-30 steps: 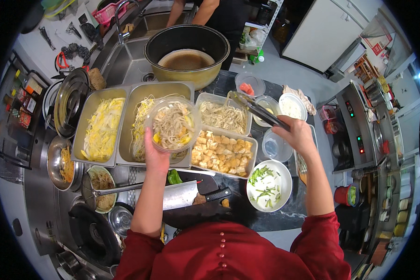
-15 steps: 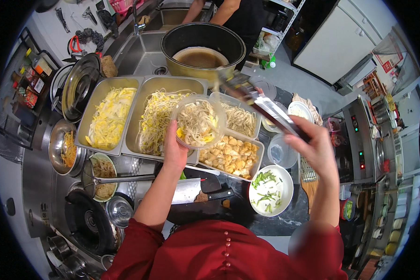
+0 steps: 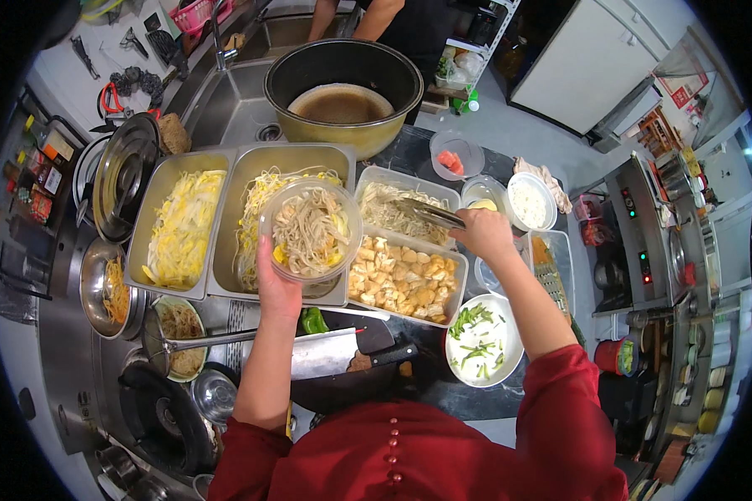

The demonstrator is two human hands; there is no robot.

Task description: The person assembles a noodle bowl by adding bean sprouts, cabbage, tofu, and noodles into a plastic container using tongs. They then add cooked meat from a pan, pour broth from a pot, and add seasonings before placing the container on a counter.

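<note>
My left hand (image 3: 277, 290) holds up a round clear plastic bowl (image 3: 358, 242) filled with pale shredded strips and some yellow pieces. Metal tongs (image 3: 433, 215) are gripped in my right hand (image 3: 486, 234). Their tips reach into a rectangular clear tub (image 3: 426, 182) of greyish shredded strips; whether they pinch any cannot be made out. Just nearer stands a tub (image 3: 463, 288) of browned, pale chunks. Beneath and beyond the raised bowl lies a steel pan (image 3: 297, 152) of bean sprouts, partly hidden. To its left is another steel pan (image 3: 184, 159) with yellow-white shredded vegetable.
A large pot (image 3: 418, 92) of brown liquid stands behind the pans. In front lie a cleaver (image 3: 322, 355) and a white bowl (image 3: 516, 342) with green pieces. A strainer (image 3: 209, 340) rests at left, a grater (image 3: 551, 288) at right. Another person's arms (image 3: 378, 18) are beyond the pot.
My right hand has moved away from me and leftward, bringing the tongs from mid-air down into the tub of greyish strips. The bowl in my left hand shifted slightly left in view.
</note>
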